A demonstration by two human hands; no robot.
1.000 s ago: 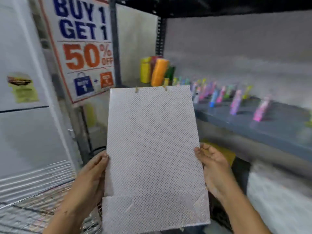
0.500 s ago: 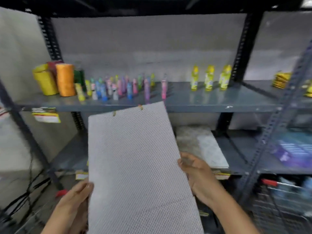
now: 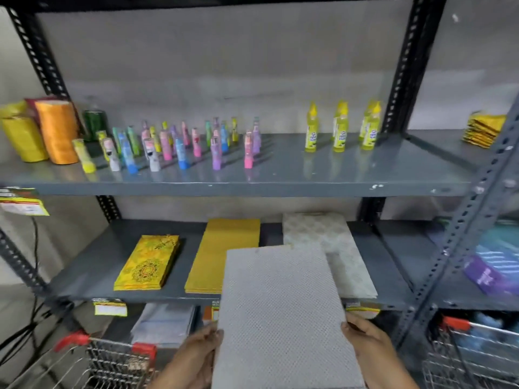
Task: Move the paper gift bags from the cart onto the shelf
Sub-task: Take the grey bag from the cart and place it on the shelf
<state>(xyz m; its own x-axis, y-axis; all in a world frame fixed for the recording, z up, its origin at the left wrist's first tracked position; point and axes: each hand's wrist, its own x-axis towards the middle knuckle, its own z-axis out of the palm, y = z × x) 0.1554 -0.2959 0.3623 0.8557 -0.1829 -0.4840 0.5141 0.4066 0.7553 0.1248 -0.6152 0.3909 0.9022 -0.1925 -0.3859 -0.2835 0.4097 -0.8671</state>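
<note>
I hold a flat silver dotted paper gift bag point(image 3: 280, 313) by its two side edges, my left hand point(image 3: 193, 357) on the left and my right hand point(image 3: 368, 346) on the right. Its far end reaches over the front edge of the middle grey shelf point(image 3: 92, 265). It partly covers a stack of white patterned bags point(image 3: 337, 248) lying there. A stack of plain gold bags point(image 3: 222, 254) and a yellow floral stack point(image 3: 148, 262) lie further left on that shelf. The wire cart point(image 3: 112, 360) with red handle ends stands at the lower left.
The upper shelf point(image 3: 280, 175) carries thread spools point(image 3: 56, 130), several small coloured bottles point(image 3: 182, 144) and yellow bottles point(image 3: 339, 127). A slotted grey upright point(image 3: 460, 234) stands on the right. A second wire basket point(image 3: 477, 355) is at lower right. Cables point(image 3: 31, 318) hang at left.
My view dropped from the upper shelf to the middle one. The silver bag moved right and lower, tipping flatter toward the middle shelf, still held by both hands.
</note>
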